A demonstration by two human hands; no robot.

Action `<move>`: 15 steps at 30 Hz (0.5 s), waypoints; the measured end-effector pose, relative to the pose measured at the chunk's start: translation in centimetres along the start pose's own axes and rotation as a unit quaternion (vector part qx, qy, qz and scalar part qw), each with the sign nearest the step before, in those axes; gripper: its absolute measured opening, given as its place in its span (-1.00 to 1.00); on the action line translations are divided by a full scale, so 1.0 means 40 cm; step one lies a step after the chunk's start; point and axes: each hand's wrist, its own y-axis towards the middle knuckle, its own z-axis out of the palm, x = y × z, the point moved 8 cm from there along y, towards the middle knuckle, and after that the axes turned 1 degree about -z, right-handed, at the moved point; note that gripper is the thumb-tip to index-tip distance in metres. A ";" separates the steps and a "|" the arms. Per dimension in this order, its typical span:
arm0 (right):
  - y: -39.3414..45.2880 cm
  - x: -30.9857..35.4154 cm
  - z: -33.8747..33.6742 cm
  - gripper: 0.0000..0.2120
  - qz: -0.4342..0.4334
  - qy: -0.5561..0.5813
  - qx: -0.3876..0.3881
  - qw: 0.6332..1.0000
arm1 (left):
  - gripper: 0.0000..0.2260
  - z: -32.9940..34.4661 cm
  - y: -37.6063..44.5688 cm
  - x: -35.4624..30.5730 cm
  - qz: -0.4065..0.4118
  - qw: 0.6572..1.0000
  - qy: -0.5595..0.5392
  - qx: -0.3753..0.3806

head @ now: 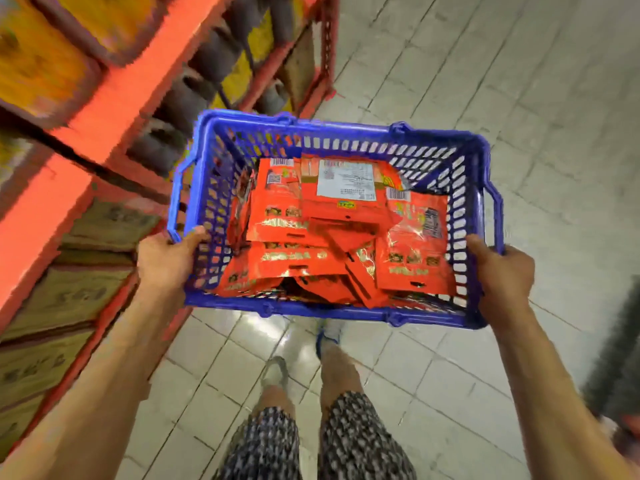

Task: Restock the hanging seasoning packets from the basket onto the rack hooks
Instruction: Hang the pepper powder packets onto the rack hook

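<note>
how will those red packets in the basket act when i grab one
The red packets look thin and creased, so probably floppy and light. Their glossy film may be slippery. They lie loosely overlapped in the blue basket, so lifting one will likely shift its neighbours.

Both forearms were bare, with no sleeves, watch or rings to be seen on the left hand (166, 258) or the right hand (502, 275). Well below the hands, the person wore shorts (311, 441) in a fine black-and-white speckled print, ending above bare knees. Between the hands and lower down, pale shoes (275, 372) showed, the one nearer the right hand edged in blue.
</note>
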 end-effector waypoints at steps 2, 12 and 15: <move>0.021 0.089 -0.117 -0.67 0.002 0.027 -0.027 0.999 | -0.83 0.059 -0.037 -0.153 0.021 0.999 0.005 0.023; 0.189 0.494 -0.409 -0.74 -0.009 0.134 -0.070 0.988 | -0.84 0.363 -0.099 -0.795 0.116 0.987 0.005 0.115; 0.293 0.607 -0.400 -0.82 -0.023 0.159 -0.078 0.984 | -0.86 0.476 -0.012 -0.942 0.137 0.983 -0.007 0.125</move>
